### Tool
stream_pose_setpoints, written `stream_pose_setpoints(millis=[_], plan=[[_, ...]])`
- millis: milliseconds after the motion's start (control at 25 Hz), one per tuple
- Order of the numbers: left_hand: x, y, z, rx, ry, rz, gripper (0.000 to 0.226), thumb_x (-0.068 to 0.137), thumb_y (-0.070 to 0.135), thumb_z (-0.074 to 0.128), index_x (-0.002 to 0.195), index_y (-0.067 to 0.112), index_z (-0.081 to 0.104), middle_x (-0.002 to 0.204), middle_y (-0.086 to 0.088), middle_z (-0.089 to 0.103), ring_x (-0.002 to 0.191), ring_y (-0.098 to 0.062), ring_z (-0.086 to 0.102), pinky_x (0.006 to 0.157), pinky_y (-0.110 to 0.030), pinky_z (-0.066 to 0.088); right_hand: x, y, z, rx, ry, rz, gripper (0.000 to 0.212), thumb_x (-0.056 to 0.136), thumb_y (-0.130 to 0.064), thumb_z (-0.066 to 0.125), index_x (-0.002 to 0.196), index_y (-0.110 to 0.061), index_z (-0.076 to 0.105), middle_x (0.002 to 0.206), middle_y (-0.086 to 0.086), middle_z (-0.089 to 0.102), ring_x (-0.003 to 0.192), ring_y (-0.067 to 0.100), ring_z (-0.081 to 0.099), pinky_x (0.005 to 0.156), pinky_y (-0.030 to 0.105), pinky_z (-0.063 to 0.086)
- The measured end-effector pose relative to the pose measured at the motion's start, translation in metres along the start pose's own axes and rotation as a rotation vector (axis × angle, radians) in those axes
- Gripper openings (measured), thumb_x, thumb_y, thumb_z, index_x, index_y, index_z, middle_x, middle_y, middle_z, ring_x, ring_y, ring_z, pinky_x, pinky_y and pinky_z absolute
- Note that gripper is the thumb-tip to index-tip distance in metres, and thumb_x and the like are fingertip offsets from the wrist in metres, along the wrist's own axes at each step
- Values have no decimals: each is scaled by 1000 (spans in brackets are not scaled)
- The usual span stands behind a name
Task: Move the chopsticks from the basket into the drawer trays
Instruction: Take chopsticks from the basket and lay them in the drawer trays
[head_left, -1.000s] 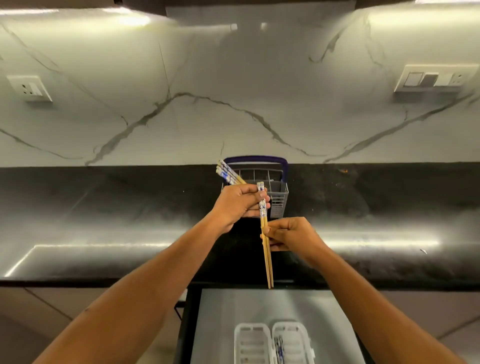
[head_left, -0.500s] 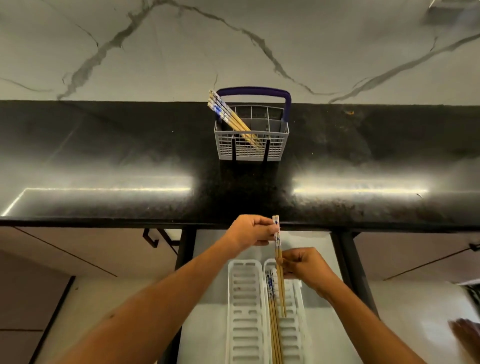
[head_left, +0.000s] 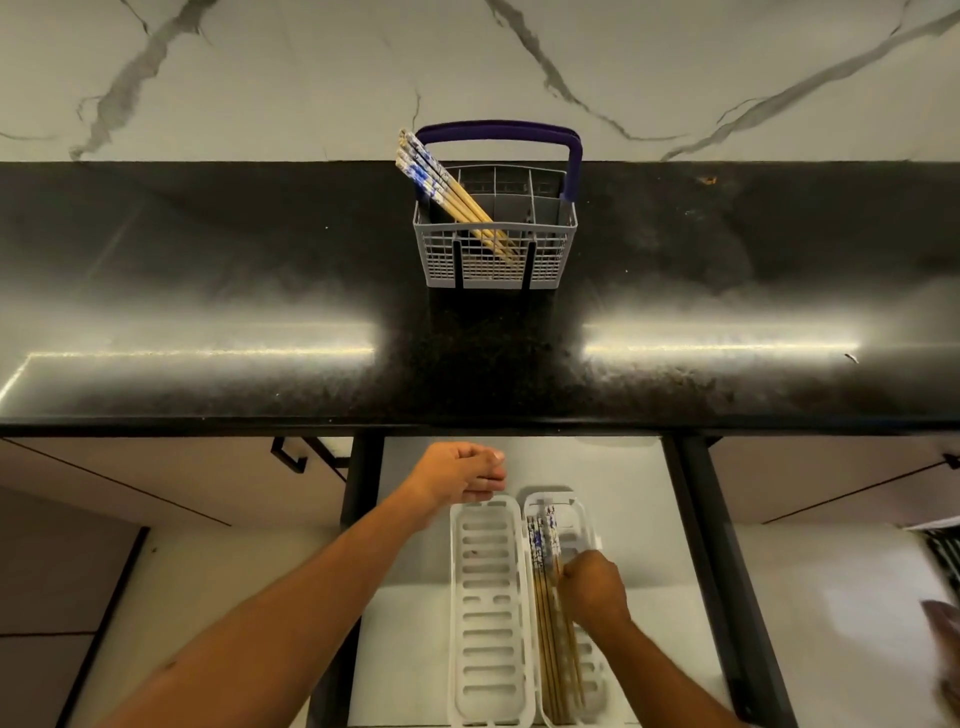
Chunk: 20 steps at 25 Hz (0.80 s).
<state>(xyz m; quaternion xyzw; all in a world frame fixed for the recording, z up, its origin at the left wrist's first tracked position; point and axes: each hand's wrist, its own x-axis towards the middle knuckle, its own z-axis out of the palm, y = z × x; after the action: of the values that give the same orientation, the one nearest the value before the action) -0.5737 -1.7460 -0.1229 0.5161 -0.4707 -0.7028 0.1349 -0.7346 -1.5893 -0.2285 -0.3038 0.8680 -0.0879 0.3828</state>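
Note:
A grey basket (head_left: 546, 260) with a purple handle stands at the back of the black counter (head_left: 208, 291). Several chopsticks (head_left: 448, 188) with blue-patterned tops lean out of its left corner. Below the counter, the open drawer (head_left: 639, 499) holds two white slotted trays. The left tray (head_left: 485, 608) has nothing in it. Several chopsticks (head_left: 545, 582) lie lengthwise in the right tray (head_left: 584, 519). My right hand (head_left: 596, 590) is closed over their middle, pressing them down into that tray. My left hand (head_left: 460, 474) hovers over the drawer's back, above the left tray, fingers curled and holding nothing.
The counter's front edge (head_left: 467, 428) overhangs the drawer's back. Dark drawer rails (head_left: 701, 545) run along both sides. Closed cabinet fronts with a black handle (head_left: 291, 457) flank the drawer. A marble wall (head_left: 311, 78) rises behind the basket.
My view tilted down to the drawer. Both hands came down from the basket; the right hand lowered a pair of chopsticks into the right tray, and the left hand let go of them.

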Motion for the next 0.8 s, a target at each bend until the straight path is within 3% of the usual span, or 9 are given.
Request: stream_pose_setpoints(millis=[120, 280, 400, 600, 800], plan=[[1, -2, -3, -1, 7, -12, 24, 91, 25, 69, 108, 7, 69, 102, -13, 76, 92, -22, 75, 77, -28, 61, 3, -2, 13, -36, 28, 44, 17, 96, -21, 56, 96, -10, 69, 93, 6, 73, 83, 23, 71, 72, 32, 61], [3, -4, -9, 2, 11, -10, 27, 91, 25, 69, 111, 7, 69, 103, -12, 76, 92, -22, 75, 80, -30, 61, -2, -10, 17, -13, 26, 36, 30, 102, -17, 39, 116, -21, 65, 113, 7, 70, 102, 26, 68, 85, 34, 56], [4, -3, -13, -24, 13, -4, 27, 91, 24, 69, 110, 6, 69, 103, -13, 76, 93, -23, 75, 83, -32, 61, -3, -9, 18, -50, 26, -12, 34, 102, -14, 37, 126, -23, 60, 118, 6, 69, 106, 25, 67, 89, 33, 55], [8, 2, -14, -20, 7, 14, 29, 91, 24, 69, 111, 3, 68, 103, -14, 76, 94, -23, 75, 82, -31, 60, -5, -10, 13, -108, 29, 20, 28, 101, -12, 43, 120, -15, 63, 105, 4, 72, 94, 20, 71, 82, 31, 60], [5, 6, -10, -1, 9, 32, 27, 92, 24, 68, 110, 4, 68, 103, -13, 76, 93, -22, 75, 78, -27, 60, -15, -15, 10, -159, 64, -34, 32, 106, -27, 34, 119, -17, 61, 113, 5, 71, 103, 22, 69, 88, 34, 56]])
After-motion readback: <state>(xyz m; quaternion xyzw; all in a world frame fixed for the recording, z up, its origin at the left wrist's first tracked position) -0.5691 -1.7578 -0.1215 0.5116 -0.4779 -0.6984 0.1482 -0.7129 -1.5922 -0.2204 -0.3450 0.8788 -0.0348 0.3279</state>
